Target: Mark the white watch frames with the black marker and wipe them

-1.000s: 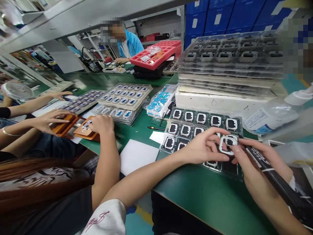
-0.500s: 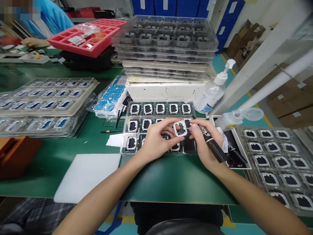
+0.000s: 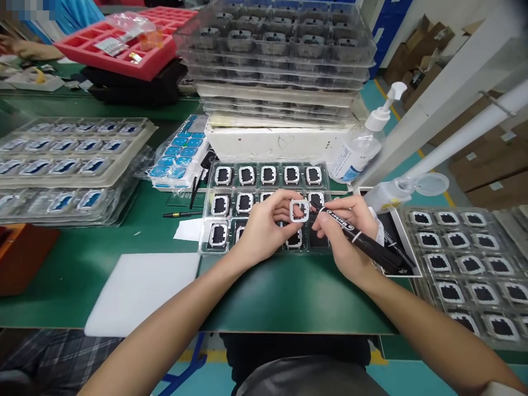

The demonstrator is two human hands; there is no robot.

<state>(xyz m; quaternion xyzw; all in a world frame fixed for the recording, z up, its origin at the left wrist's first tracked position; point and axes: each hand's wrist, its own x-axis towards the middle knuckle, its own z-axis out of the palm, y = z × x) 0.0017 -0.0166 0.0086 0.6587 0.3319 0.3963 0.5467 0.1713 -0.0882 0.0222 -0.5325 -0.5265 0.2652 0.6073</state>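
Observation:
My left hand [image 3: 266, 225] pinches a small silver watch-case-like frame [image 3: 293, 211] by its edges, above a clear tray [image 3: 201, 242]. In my right hand [image 3: 350, 231] is a black marker [image 3: 361, 242], its tip end pointing at the right side of the frame. Whether the tip touches it I cannot tell. Rows of similar frames with dark centres, such as this frame [image 3: 223, 175], lie in the tray's pockets. My hands hide some of the middle pockets.
Behind the tray rises a tall stack of clear trays [image 3: 280, 71], with a pump bottle [image 3: 358, 146] to its right. More filled trays stand left [image 3: 78, 179] and right [image 3: 462, 242]. A white foam sheet [image 3: 140, 291] lies front left. Another person's hand [image 3: 33, 50] shows far left.
The marker has swung lower in my right hand, its tip end now turned toward the frame. The view has shifted slightly, while my left hand keeps hold of the frame.

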